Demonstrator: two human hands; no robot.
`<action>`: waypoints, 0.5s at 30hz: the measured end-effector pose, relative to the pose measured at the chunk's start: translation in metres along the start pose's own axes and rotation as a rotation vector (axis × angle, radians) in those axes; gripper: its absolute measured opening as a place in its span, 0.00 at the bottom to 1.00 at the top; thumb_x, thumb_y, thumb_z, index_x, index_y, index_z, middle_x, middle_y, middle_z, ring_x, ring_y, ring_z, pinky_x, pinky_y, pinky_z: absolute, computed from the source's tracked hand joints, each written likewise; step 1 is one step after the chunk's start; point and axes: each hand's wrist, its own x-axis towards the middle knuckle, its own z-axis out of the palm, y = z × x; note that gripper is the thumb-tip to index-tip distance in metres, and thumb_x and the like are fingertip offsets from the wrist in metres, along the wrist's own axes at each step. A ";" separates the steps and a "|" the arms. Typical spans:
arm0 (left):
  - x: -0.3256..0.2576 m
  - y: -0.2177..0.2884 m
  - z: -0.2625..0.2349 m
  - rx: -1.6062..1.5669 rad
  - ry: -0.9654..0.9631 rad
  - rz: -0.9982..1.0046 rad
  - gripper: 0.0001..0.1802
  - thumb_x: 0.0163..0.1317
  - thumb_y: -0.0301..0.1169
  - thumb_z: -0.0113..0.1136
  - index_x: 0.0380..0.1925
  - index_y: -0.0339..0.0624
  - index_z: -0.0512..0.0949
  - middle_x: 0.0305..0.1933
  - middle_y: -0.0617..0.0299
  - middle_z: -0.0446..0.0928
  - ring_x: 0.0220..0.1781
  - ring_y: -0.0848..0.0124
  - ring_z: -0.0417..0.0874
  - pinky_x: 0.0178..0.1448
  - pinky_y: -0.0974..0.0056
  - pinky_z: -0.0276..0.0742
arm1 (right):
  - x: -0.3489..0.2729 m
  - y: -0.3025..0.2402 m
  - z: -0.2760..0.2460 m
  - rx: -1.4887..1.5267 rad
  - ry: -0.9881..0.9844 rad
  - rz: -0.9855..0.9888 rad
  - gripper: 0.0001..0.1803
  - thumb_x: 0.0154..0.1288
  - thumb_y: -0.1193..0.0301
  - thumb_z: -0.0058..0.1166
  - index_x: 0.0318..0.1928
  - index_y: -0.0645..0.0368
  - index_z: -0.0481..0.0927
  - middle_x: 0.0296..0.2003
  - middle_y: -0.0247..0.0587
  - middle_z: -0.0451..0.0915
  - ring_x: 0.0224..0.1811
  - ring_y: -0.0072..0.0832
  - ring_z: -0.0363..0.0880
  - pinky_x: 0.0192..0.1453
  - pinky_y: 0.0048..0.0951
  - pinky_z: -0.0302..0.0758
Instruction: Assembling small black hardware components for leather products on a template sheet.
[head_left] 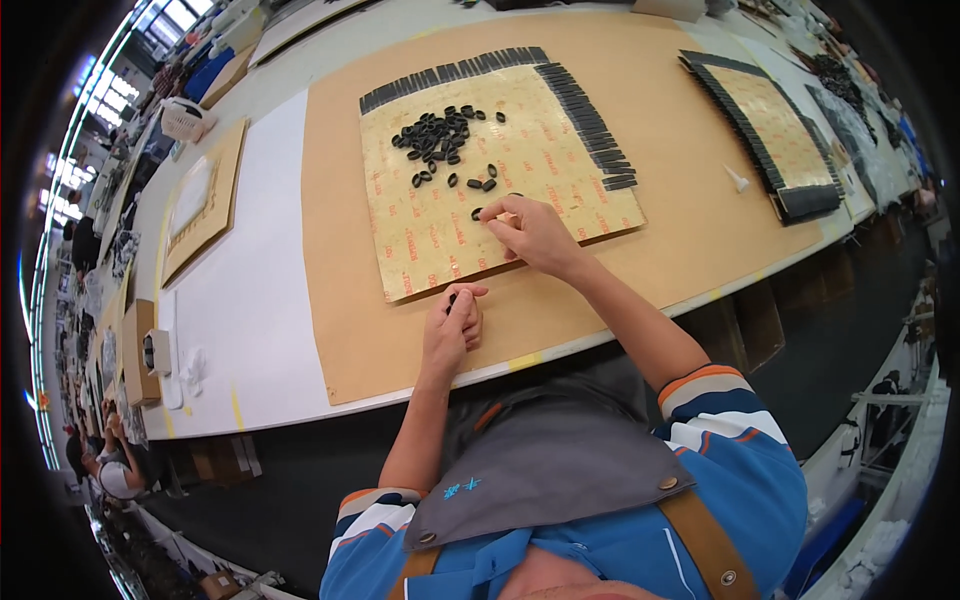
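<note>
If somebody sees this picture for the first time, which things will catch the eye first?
First the yellowish adhesive sheet in the middle of the brown board, with a pile of small black rings on it and black strips along its edges. The right hand presses on the sheet; the left hand pinches something small and black at its near edge.

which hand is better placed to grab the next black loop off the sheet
Right. The right hand already rests on the adhesive sheet beside a loose black loop; the left hand sits off its near edge.

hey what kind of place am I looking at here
Probably a factory assembly line: a long shared workbench, adhesive sheets edged with rows of black strips, a heap of small black loops, and other workers seated alongside.
</note>
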 end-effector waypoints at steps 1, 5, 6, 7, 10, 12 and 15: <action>-0.002 -0.001 -0.002 0.006 -0.020 -0.014 0.14 0.72 0.37 0.41 0.43 0.38 0.70 0.18 0.74 0.53 0.15 0.84 0.51 0.18 0.76 0.46 | -0.002 0.001 -0.004 0.011 0.024 -0.047 0.09 0.65 0.72 0.49 0.41 0.64 0.78 0.21 0.31 0.76 0.19 0.15 0.73 0.23 0.18 0.70; -0.006 -0.008 -0.004 -0.019 -0.011 0.025 0.14 0.72 0.38 0.42 0.43 0.37 0.70 0.18 0.74 0.52 0.16 0.84 0.50 0.18 0.75 0.46 | -0.038 0.026 -0.040 0.025 0.284 -0.051 0.08 0.65 0.73 0.49 0.40 0.64 0.78 0.22 0.31 0.76 0.21 0.14 0.73 0.24 0.18 0.70; -0.006 -0.011 -0.003 0.017 -0.006 0.051 0.14 0.72 0.37 0.42 0.42 0.37 0.71 0.18 0.73 0.52 0.16 0.84 0.50 0.18 0.75 0.46 | -0.056 0.037 -0.052 0.023 0.308 -0.032 0.08 0.65 0.73 0.49 0.40 0.64 0.78 0.22 0.31 0.76 0.21 0.14 0.73 0.24 0.18 0.70; -0.004 -0.011 0.001 0.055 -0.009 0.080 0.13 0.72 0.36 0.41 0.41 0.37 0.71 0.18 0.73 0.52 0.15 0.83 0.50 0.17 0.75 0.46 | -0.078 0.050 -0.067 -0.088 0.451 -0.038 0.07 0.63 0.74 0.50 0.38 0.64 0.79 0.22 0.34 0.77 0.22 0.16 0.74 0.25 0.20 0.71; -0.007 -0.011 0.005 0.124 -0.019 0.100 0.14 0.72 0.36 0.42 0.41 0.36 0.71 0.18 0.73 0.53 0.16 0.84 0.51 0.18 0.75 0.46 | -0.120 0.086 -0.079 -0.256 0.747 -0.058 0.05 0.60 0.76 0.52 0.36 0.64 0.79 0.23 0.38 0.78 0.21 0.19 0.74 0.26 0.22 0.72; -0.009 -0.016 0.008 0.165 -0.030 0.115 0.14 0.72 0.36 0.43 0.41 0.36 0.71 0.18 0.74 0.54 0.17 0.84 0.52 0.19 0.75 0.46 | -0.137 0.089 -0.079 -0.343 0.888 -0.090 0.04 0.59 0.78 0.52 0.35 0.63 0.79 0.23 0.40 0.77 0.21 0.23 0.74 0.26 0.22 0.71; -0.006 -0.025 0.012 0.343 0.003 0.197 0.14 0.72 0.35 0.42 0.40 0.35 0.71 0.18 0.74 0.55 0.17 0.85 0.52 0.19 0.75 0.46 | -0.129 0.085 -0.076 -0.650 0.953 -0.248 0.01 0.54 0.76 0.55 0.29 0.58 0.77 0.20 0.37 0.74 0.19 0.30 0.74 0.23 0.28 0.69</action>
